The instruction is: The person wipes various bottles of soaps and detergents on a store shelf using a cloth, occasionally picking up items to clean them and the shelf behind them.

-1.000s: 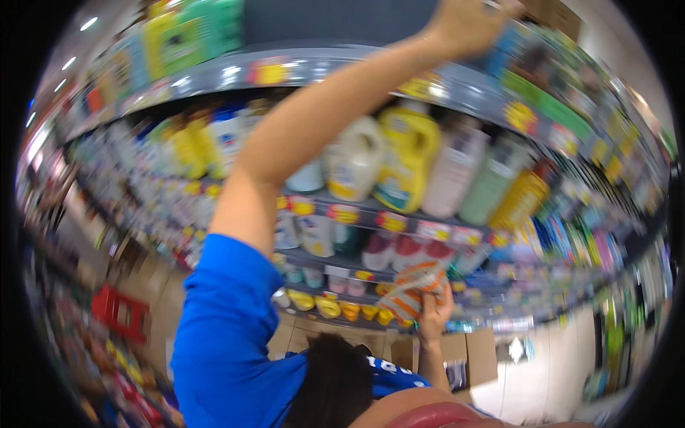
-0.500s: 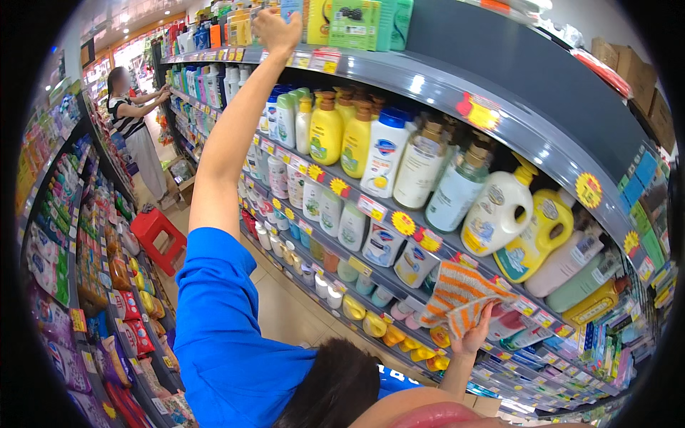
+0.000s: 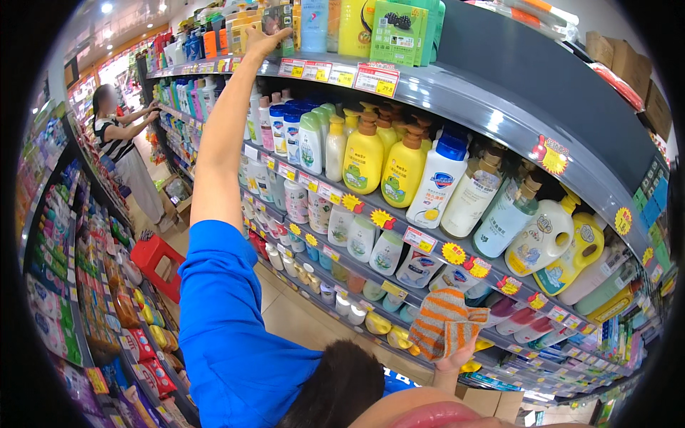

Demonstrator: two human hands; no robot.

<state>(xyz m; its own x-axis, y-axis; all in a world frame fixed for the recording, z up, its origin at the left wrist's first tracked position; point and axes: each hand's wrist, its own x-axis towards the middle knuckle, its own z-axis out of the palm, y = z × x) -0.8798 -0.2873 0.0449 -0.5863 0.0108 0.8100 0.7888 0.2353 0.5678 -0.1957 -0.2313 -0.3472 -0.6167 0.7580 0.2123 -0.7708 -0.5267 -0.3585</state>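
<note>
My left hand reaches up to the top shelf, its fingers spread against the front of the packages there. A dark package stands right behind it, with a light blue bottle just to the right. Whether the fingertips grip anything is hard to see. Down at the lower right, my right hand is closed on an orange and grey striped cloth, which hangs bunched in front of the lower shelves. Yellow pump bottles and a white bottle with a blue cap fill the shelf between my hands.
The grey top shelf edge curves across with price tags. Green boxes stand on it. A red stool is in the aisle at left, opposite a shelf of packets. Another person works farther down the aisle.
My left hand has moved down and slightly left in view, to the dark package. The view has shifted, and the shelf goods appear lower and farther right. The cloth has moved slightly left.
</note>
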